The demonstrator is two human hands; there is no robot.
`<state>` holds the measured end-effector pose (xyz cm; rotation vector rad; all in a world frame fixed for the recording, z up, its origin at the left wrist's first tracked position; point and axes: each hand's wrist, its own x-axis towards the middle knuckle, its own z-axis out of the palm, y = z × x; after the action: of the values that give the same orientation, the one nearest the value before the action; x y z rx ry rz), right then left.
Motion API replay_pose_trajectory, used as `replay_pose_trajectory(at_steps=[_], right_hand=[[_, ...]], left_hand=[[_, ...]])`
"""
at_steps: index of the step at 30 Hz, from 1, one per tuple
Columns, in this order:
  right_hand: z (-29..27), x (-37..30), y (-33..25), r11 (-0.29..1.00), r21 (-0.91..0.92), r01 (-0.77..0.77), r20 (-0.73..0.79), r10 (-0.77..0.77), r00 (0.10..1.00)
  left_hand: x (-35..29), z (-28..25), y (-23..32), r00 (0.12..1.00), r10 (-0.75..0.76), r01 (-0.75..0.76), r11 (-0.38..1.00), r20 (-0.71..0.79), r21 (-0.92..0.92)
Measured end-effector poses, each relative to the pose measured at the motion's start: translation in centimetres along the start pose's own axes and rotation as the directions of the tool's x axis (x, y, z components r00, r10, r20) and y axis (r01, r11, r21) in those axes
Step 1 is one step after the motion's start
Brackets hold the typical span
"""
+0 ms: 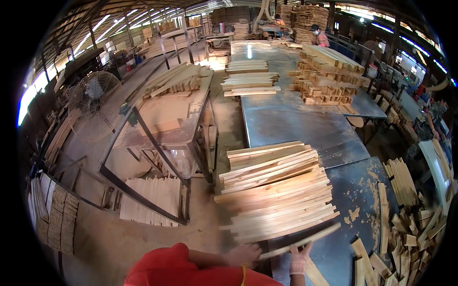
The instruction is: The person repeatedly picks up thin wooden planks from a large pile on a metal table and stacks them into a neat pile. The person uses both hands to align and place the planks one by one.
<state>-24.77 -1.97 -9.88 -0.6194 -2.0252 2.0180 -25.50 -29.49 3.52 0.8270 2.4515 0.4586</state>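
Note:
A pale wooden strip [319, 235] lies slantwise at the near edge of the blue-grey metal table [334, 209]. My right hand [299, 260], in a light glove, grips it from the near side with its fingertips round the edge. Near the strip's left end is my left hand [242, 255], smeared by motion; how its fingers are set does not show. Just beyond both hands, a row of wooden strips [281, 195] lies side by side, overhanging the table's left edge.
Offcuts [405, 248] are heaped at the right. Stacked wood pieces [329, 74] and more strips [250, 81] sit farther along the table. Left stand a metal frame [143, 190], a wooden workbench [191, 107] and a fan [94, 102]. A person [319, 37] is at the back.

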Motion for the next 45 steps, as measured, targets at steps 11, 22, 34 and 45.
replay_pose_trajectory(at_steps=[11, 22, 34, 45], right_hand=[[-11.2, -5.0, -14.4, 0.932, -0.254, -0.258, 0.094, 0.289, 0.953], [-47.2, -23.4, -5.3, 0.198, -0.687, -0.699, -0.726, -0.19, 0.661], [-39.5, -11.1, -12.0, 0.776, -0.341, -0.53, -0.26, 0.464, 0.847], [-8.3, -10.4, -4.3, 0.912, -0.146, -0.384, 0.03, 0.392, 0.92]], left_hand=[[5.4, -1.0, 5.8, 0.896, 0.41, -0.339, 0.88, -0.173, 0.332], [14.5, 6.7, 19.0, 0.802, 0.578, -0.566, 0.656, 0.15, 0.499], [15.7, 3.5, 12.1, 0.994, 0.05, -0.066, 0.983, 0.099, 0.169], [6.3, 1.7, 13.0, 0.964, -0.071, 0.106, 0.986, 0.256, -0.127]])
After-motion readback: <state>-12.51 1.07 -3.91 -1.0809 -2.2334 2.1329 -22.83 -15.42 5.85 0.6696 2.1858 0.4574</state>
